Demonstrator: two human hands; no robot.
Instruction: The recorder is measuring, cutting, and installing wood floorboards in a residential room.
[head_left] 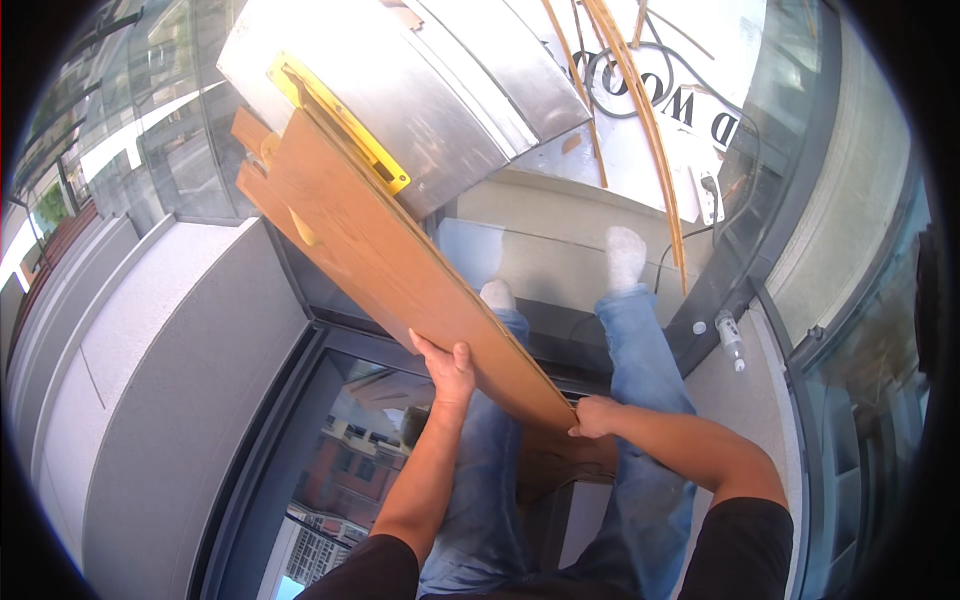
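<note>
A long wooden plank (390, 280) runs diagonally from the saw table down toward me, with at least one more board behind its far end. My left hand (448, 372) grips its left edge near the middle, fingers on the wood. My right hand (598, 418) has its fingers curled on the plank's right edge at the near end. The far end lies beside a yellow slotted plate (375, 150) set in the metal saw table (460, 120). Wood below the near end is partly hidden by my legs and arms.
A white board (720, 30) at top right carries wood strips (660, 180), cables and a power strip (709, 196). A white-and-grey bottle-like object (730, 340) sits right of my legs. Glass railing, a pale ledge (170, 380) at left and a dark-framed glass surface surround me.
</note>
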